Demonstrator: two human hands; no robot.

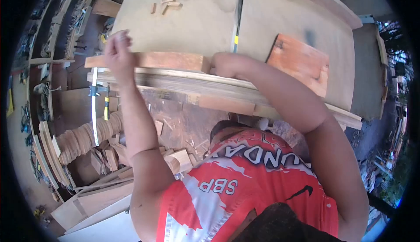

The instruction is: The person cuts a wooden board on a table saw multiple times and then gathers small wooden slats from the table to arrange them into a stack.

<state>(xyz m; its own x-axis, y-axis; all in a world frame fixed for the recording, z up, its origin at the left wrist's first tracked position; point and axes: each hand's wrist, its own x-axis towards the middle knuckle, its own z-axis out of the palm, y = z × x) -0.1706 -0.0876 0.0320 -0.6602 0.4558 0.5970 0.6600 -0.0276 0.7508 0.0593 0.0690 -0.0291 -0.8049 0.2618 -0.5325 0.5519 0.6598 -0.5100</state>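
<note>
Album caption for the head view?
At the workbench: right hand at one end of a wooden board, left hand near the other, small wood pieces beyond.

A pale wooden table (188,32) is carrying a thick plank (173,61), which is lying lengthwise along its near edge. A reddish board (302,62) is resting toward the right side, and a loose cluster of small wood pieces (173,4) is lying near the far left. Between these, a narrow strip (236,39) with a yellow patch is running from front to back.
</note>
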